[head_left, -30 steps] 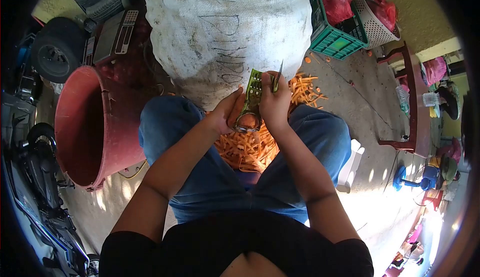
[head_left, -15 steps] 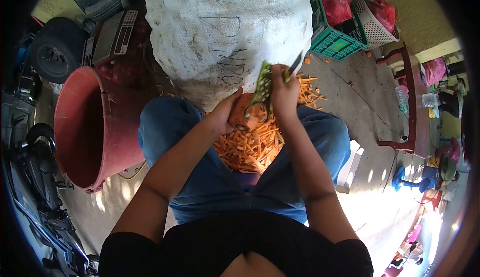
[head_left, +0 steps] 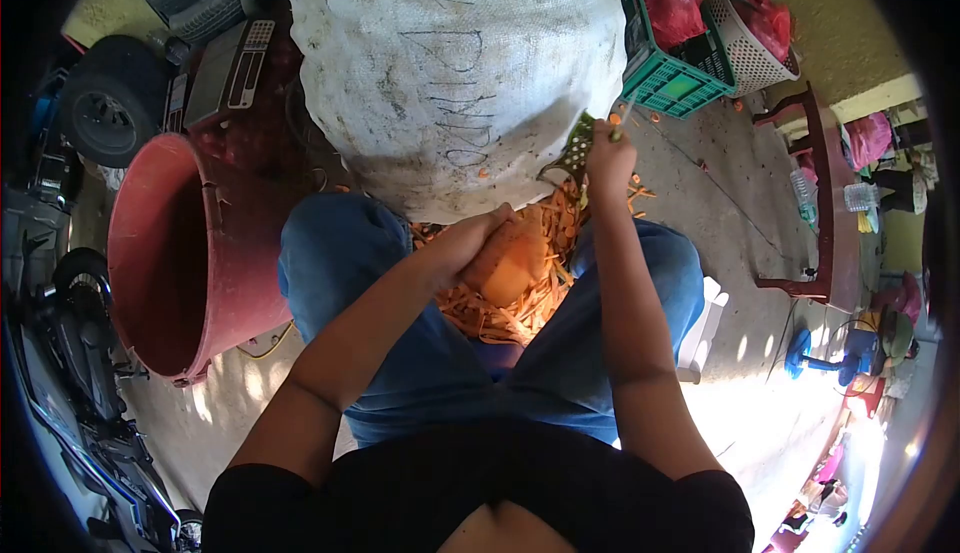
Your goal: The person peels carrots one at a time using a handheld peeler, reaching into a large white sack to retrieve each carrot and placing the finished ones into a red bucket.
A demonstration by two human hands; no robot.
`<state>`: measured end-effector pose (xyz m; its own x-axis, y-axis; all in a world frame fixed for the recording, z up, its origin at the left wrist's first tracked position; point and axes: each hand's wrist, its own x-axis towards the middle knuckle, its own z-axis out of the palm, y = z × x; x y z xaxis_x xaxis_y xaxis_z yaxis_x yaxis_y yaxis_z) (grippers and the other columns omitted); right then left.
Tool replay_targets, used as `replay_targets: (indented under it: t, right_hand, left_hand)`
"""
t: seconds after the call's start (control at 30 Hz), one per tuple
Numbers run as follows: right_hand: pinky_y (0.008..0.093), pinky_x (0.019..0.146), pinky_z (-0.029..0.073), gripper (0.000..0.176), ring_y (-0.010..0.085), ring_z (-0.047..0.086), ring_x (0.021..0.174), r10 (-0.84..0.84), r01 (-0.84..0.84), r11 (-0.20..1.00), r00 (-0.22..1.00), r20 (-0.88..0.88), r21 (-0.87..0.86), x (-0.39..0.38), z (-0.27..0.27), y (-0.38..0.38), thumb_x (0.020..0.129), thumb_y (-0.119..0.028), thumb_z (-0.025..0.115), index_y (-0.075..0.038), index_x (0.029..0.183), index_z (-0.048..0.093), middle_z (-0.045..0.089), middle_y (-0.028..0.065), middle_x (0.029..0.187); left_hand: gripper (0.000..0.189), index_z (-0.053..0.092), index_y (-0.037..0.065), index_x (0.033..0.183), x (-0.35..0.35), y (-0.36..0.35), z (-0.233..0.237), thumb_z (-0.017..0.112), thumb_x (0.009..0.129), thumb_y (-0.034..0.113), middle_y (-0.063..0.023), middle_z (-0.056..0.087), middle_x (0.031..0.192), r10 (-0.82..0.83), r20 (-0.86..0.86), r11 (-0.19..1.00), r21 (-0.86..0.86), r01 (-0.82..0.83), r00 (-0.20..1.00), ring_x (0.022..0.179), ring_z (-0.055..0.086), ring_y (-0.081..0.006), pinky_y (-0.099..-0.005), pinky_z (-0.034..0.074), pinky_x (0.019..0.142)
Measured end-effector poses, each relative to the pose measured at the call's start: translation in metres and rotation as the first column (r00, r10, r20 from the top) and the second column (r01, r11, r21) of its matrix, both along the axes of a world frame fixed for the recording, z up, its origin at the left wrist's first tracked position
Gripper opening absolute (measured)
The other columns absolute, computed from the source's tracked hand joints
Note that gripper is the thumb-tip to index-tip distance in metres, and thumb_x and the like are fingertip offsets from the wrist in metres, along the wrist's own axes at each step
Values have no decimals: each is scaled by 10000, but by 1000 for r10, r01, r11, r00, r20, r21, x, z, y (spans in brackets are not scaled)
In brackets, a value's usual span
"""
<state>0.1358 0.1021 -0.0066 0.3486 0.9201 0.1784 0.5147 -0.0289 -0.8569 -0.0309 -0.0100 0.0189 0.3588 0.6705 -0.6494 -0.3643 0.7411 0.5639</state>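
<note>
My left hand [head_left: 468, 246] holds a thick orange root [head_left: 508, 265] that looks like a large carrot, with a smooth bare face towards me. Beneath it, between my knees, lies a heap of orange strips [head_left: 480, 321]. To the right and farther forward, my right hand [head_left: 611, 163] is closed on the handle of a green tool [head_left: 577, 148] with holes in its flat part. The tool is apart from the root, beside the lower right of the white sack [head_left: 440, 83].
A red tub [head_left: 160, 253] lies tilted at the left, near a scale [head_left: 225, 73] and a wheel [head_left: 110, 113]. Green crate [head_left: 680, 88] and white basket [head_left: 745, 58] stand at the back right. A wooden bench [head_left: 835, 203] is farther right.
My right hand has moved forward and right with the green tool, away from the root. The root has turned in my left hand and now shows a smooth orange face.
</note>
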Motion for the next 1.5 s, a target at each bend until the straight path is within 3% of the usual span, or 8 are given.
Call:
replay_targets:
  t: [0.23, 0.37, 0.47, 0.67, 0.93, 1.17, 1.3, 1.5]
  right_hand:
    - [247, 449, 359, 238, 90, 433, 478, 232, -249, 969, 911, -341, -5, -36, 40, -41, 815, -210, 490, 19, 781, 543, 510, 41, 568]
    - [300, 504, 405, 194, 225, 536, 532, 391, -365, 913, 912, -127, 184, -59, 47, -65, 805, -174, 501, 19, 798, 523, 541, 160, 635]
    - [291, 517, 397, 196, 202, 504, 543, 335, -326, 941, 937, -100, 96, -62, 49, -70, 809, -174, 493, 20, 805, 522, 523, 128, 611]
    - [284, 500, 382, 222, 168, 480, 513, 187, -184, 982, 963, -192, 37, -45, 33, -51, 812, -183, 485, 31, 782, 537, 528, 104, 586]
    - [302, 492, 382, 219, 184, 487, 493, 174, -163, 984, 971, -164, 77, -39, 40, -54, 800, -165, 486, 43, 768, 544, 535, 121, 571]
    - [291, 445, 361, 244, 161, 453, 451, -197, 173, 977, 957, -213, -127, 10, -6, 7, 802, -177, 479, 56, 777, 548, 517, 110, 540]
    - [267, 441, 355, 234, 131, 435, 448, 66, -94, 995, 883, -464, -37, -12, 27, -23, 808, -188, 482, 32, 786, 559, 514, 71, 542]
    - [312, 518, 411, 226, 234, 549, 549, 305, -297, 951, 945, -116, 81, -46, 41, -59, 799, -181, 502, 41, 807, 545, 548, 166, 595]
  left_hand:
    - [359, 490, 61, 984, -8, 19, 1, 398, 837, 376, -60, 565, 864, 122, 189, 990, -98, -105, 974, 702, 570, -145, -281, 478, 642]
    - [381, 469, 71, 1026, -13, 16, -18, 367, 844, 390, -61, 559, 903, -83, 523, 990, 142, 10, 848, 756, 567, -154, -285, 482, 658]
    - [424, 430, 79, 1080, -11, 15, -18, 327, 849, 419, -59, 543, 958, 22, 269, 982, 175, -71, 963, 806, 558, -170, -317, 489, 670]
    - [483, 317, 75, 1174, -19, 16, -19, 376, 834, 413, -56, 494, 1029, -247, 603, 956, 282, 87, 759, 858, 534, -183, -354, 479, 729]
    - [942, 178, 59, 1242, -16, 12, 14, 706, 472, -59, -54, 342, 1201, -231, -4, 848, 489, 203, 973, 1068, 385, -153, -291, 351, 889]
    - [867, 303, 31, 1156, -20, 8, 10, 783, 438, 107, -79, 443, 1060, -433, -115, 654, 643, 399, 894, 992, 431, -173, -277, 326, 858]
    - [849, 320, 13, 1146, -22, 12, 6, 781, 442, 124, -77, 478, 1003, -316, -368, 699, 533, 477, 874, 974, 441, -170, -267, 333, 848]
    - [865, 324, -3, 1149, -23, 11, -15, 791, 436, 142, -100, 490, 1000, -191, -391, 677, 611, 410, 900, 941, 460, -150, -257, 358, 817]
